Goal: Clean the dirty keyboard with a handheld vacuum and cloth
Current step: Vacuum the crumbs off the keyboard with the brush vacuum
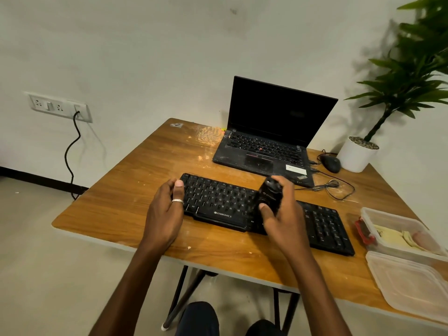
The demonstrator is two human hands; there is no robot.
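Right hand (283, 219) grips a black handheld vacuum (270, 194); left hand (164, 214) pinches the keyboard (218, 201) edge, lettered ZEBRONICS between them.

Single head-worn wide-angle view. Looks from above near edge of wooden table (126, 204), facing forward and down toward wall (145, 57). Close range: keyboard (218, 202) mid-frame, wearer's knees (198, 318) at bottom edge.
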